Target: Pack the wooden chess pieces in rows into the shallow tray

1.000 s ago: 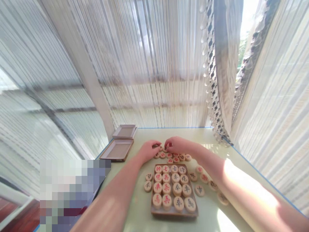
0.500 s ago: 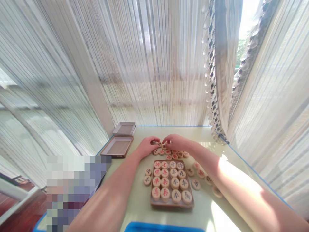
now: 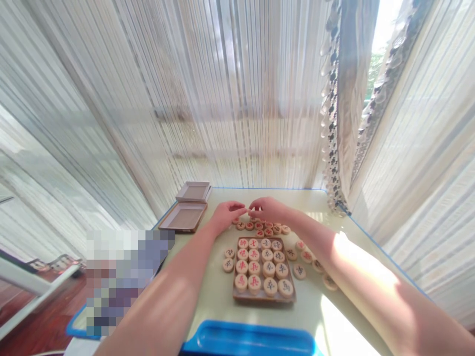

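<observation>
Beyond the tray, my left hand (image 3: 225, 215) and my right hand (image 3: 270, 209) meet almost fingertip to fingertip. Both have their fingers curled into a pinch, just above the far group of xiangqi pieces. What is between the fingertips is too small to make out. Round wooden xiangqi pieces with red and black characters, such as this red one (image 3: 260, 233), lie below my hands. Nearer me, a shallow brown tray (image 3: 260, 298) holds rows of pieces, red on its left side and black on its right.
Loose black pieces (image 3: 228, 265) lie left of the tray; more pieces (image 3: 306, 256) are scattered on its right, partly under my right arm. Shallow open boxes (image 3: 181, 228) stand at the far left. A blue plastic edge (image 3: 252, 336) is in front, and curtains (image 3: 237, 99) surround the pale table (image 3: 215, 296).
My view has shifted a little, so the table sits higher in the picture. My fingertips have come closer together and risen slightly off the far pieces. The tray's pieces look the same.
</observation>
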The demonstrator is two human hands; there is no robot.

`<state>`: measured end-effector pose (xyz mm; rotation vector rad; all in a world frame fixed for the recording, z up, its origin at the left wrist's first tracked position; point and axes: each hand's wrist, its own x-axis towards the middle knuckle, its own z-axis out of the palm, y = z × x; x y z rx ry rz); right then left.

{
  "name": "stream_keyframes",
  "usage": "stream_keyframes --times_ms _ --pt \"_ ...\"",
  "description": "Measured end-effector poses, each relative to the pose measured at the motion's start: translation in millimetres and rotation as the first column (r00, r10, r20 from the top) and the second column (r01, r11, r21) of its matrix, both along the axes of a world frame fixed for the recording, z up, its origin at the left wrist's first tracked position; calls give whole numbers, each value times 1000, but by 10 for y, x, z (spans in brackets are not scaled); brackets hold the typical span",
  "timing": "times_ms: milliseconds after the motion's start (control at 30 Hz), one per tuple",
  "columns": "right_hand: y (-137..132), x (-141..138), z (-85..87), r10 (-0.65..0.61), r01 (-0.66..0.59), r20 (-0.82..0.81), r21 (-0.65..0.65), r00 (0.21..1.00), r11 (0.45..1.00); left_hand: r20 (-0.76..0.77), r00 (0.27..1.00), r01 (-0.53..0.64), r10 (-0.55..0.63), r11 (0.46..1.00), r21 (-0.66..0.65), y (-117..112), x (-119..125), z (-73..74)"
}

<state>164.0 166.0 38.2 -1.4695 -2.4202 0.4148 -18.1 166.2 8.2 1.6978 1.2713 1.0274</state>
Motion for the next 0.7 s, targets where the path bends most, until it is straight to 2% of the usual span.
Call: stream_keyframes --times_ms 233,433,700 --pt "28 54 -21 -9 6 -42 -59 999 998 11 999 50 -50 999 -16 11 -8 -32" --pt "18 55 6 11 -15 -93 -44 996 999 15 998 57 -56 998 -16 6 9 -29" --pt "23 19 -12 11 -14 -59 -57 998 998 -25 997 73 -74 997 -13 -15 12 -4"
